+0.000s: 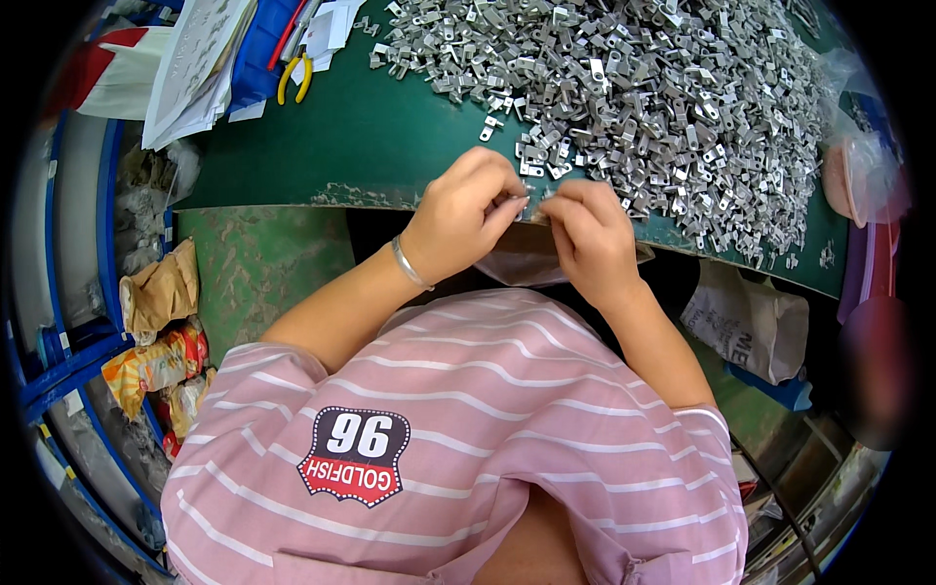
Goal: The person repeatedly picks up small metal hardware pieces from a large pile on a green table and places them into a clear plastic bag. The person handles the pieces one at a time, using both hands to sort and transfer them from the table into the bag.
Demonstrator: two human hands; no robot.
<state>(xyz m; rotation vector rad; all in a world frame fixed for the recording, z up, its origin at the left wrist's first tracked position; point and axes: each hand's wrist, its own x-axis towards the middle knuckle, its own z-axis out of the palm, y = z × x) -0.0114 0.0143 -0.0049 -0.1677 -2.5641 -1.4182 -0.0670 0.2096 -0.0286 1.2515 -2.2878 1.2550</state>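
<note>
At the table's front edge my left hand (466,216) and my right hand (597,244) face each other, fingertips almost meeting. Both are closed in a pinch. Something small and shiny shows between them, but its shape cannot be made out. Just beyond the fingers a big heap of small bent metal brackets (624,83) with holes covers much of the green table (292,156). One bracket (490,127) lies slightly apart from the heap, past my left hand. A silver bangle circles my left wrist.
Yellow-handled pliers (304,80), papers (195,63) and a blue bin (255,54) occupy the far left. Blue-framed shelving (109,214) stands left, with a brown paper bag (161,291) beside it. Below the table's right side hangs a pale sack (751,322); a pink container (850,180) is at far right.
</note>
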